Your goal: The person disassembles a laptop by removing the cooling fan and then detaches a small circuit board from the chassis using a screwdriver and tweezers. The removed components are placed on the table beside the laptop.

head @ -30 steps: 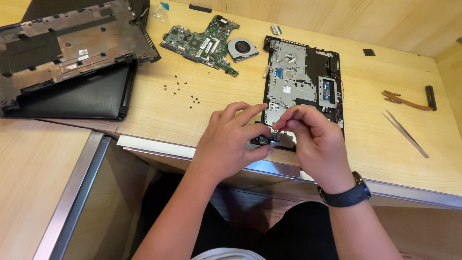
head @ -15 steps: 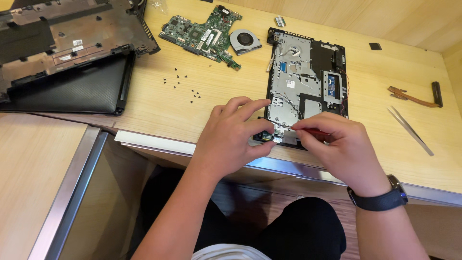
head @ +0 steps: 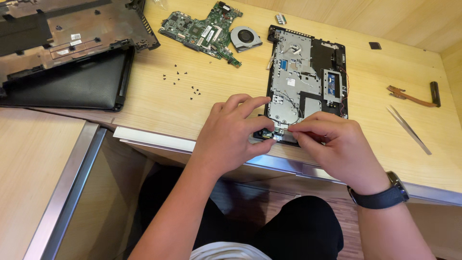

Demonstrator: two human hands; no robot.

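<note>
An opened laptop palmrest chassis, black with a bare metal keyboard backplate, lies on the wooden desk. My left hand rests at its near left corner, thumb and fingers pinching a small dark part at the chassis edge. My right hand, with a dark watch on the wrist, presses its fingertips on the near edge of the chassis beside the left hand. What sits under the fingers is hidden.
A green motherboard and a round fan lie at the back. Several tiny black screws are scattered on the desk. The laptop lid and bottom cover lie at left. Tweezers and a copper heat pipe lie at right.
The view has shifted slightly and closed in. Both hands stay at the chassis near edge; my right hand has settled lower along that edge with its fingers flatter.
</note>
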